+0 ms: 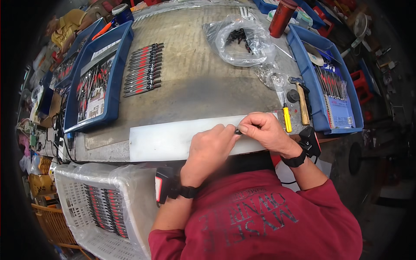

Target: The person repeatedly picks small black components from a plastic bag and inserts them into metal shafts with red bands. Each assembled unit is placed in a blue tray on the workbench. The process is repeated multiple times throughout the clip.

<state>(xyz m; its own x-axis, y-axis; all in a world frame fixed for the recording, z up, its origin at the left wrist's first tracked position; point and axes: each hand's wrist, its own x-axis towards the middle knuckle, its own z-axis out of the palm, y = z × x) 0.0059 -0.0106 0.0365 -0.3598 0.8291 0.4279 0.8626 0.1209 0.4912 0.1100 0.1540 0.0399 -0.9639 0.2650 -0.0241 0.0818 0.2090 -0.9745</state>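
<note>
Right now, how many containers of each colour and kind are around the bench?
Blue plastic trays: 3
White mesh basket: 1
Clear plastic bag: 1
Red cylindrical cup: 1
Total: 6

This is a small workshop set up for assembling hand tools in batches. A worn, scuffed workbench (195,82) fills the middle of the frame, with a pale metal strip (169,141) lying along its near edge. Blue plastic trays (115,73) at the upper left and right of the frame hold many identical red-and-black tools, and a neat row of the same tools (144,69) lies on the bench beside the left tray. A clear bag of small dark parts (240,41) sits at the upper centre, a hammer (302,102) and a yellow-handled screwdriver (287,118) at the right, and a white lined crate (104,208) of more tools at the lower left.
</note>
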